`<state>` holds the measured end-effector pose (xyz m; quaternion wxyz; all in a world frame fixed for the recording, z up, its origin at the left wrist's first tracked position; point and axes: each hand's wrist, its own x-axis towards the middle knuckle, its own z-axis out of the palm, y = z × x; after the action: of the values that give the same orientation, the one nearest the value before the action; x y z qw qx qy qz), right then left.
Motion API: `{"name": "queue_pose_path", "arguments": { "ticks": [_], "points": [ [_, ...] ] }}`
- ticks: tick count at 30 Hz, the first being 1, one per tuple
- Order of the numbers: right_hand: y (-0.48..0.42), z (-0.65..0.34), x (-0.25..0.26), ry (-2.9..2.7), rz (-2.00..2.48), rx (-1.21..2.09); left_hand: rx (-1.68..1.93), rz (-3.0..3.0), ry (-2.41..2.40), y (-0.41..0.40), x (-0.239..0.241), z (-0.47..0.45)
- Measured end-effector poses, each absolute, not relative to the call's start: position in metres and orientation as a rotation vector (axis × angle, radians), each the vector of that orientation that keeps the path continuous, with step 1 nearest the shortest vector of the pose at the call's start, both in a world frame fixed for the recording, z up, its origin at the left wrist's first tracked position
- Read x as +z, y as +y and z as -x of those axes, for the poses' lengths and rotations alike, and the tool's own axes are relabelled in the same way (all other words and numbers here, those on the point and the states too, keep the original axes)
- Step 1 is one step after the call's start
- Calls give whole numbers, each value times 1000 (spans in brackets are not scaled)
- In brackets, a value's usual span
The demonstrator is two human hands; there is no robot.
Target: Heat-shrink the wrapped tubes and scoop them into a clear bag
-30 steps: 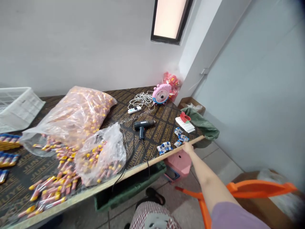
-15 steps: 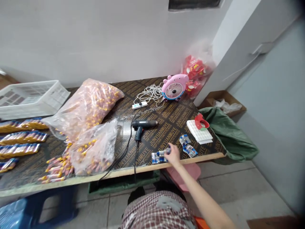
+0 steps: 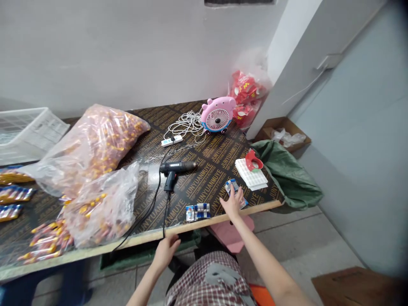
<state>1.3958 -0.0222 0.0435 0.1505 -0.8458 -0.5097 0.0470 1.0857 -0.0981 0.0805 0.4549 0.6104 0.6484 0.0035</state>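
Note:
My right hand (image 3: 232,204) lies with fingers spread on small blue-and-white packets (image 3: 232,187) near the table's front right edge; it holds nothing that I can see. A row of similar packets (image 3: 198,211) sits just left of it. My left hand (image 3: 167,249) rests against the wooden front edge of the table (image 3: 143,237), fingers curled over the edge. A black heat gun (image 3: 175,170) lies behind the packets, its cord running off the front.
Two clear bags of orange-and-yellow tubes (image 3: 95,144) fill the left half. A pink pig-shaped fan (image 3: 218,114), white power strip (image 3: 172,140), white crate (image 3: 28,131), white pad with red tape dispenser (image 3: 251,168), green bag (image 3: 287,174), pink stool (image 3: 231,233) are around.
The view shifted from the right end to face the table. My right hand moved from the left packet row to the packets further right. My left hand came up to the table edge.

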Motion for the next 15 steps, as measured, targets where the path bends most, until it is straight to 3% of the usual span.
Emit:
{"name": "queue_pose_path", "arguments": {
  "ticks": [4,8,15],
  "points": [
    [-3,-1437,26,-1405,2612,163,58,-1645,1705,-40,55,-1144],
    [12,-1445,16,-1439,2641,341,-138,-1650,1704,-27,29,-1174],
    [-36,-1462,-17,-1957,2161,4,-140,-1615,1892,-30,16,-1225]
  ]
}}
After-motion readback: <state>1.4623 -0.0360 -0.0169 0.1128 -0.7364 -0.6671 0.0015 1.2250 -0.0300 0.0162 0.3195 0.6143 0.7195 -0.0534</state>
